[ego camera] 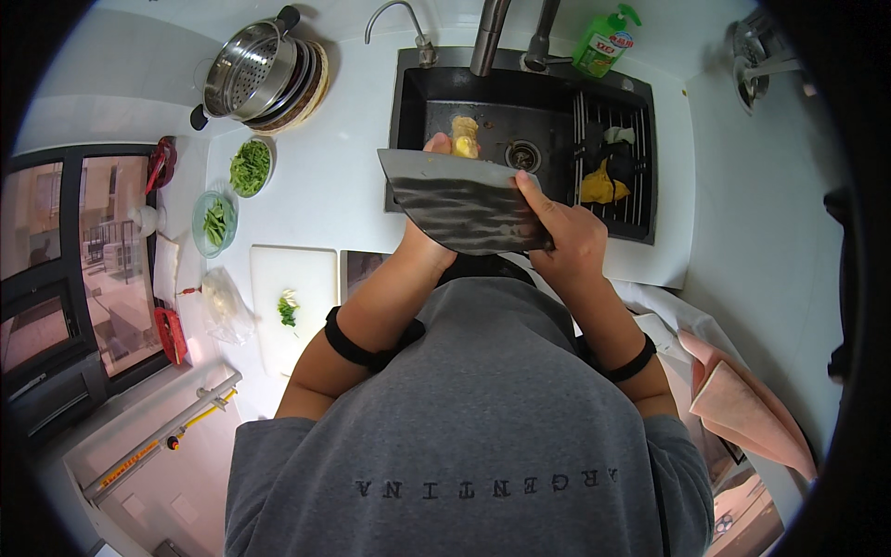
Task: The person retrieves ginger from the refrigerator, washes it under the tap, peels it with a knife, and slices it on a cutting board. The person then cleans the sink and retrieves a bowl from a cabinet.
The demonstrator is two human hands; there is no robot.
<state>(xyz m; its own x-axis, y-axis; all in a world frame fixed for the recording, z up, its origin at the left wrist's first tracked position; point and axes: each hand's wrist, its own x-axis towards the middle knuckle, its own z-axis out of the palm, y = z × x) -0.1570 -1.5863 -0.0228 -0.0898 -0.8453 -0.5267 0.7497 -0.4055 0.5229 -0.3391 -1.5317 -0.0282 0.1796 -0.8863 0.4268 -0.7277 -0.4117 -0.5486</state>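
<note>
My right hand (571, 233) grips a broad Chinese cleaver (463, 202) at its handle end, the index finger stretched along the blade. My left hand (438, 144) holds a piece of ginger root (464, 136) above the black sink (452, 115); the blade hides most of that hand. Part of the ginger shows pale yellow flesh beside the blade's upper edge. On the left, a white cutting board (296, 268) carries a small pile of chopped greens (287, 308) with white pieces.
A bowl of chopped greens (250, 167), a glass bowl of green pieces (215, 224) and a plastic bag (225, 306) stand left. A steamer pot (243, 69) sits behind them. The faucet (490, 35) overhangs the sink; a drying rack (578, 139) and soap bottle (604, 45) are right.
</note>
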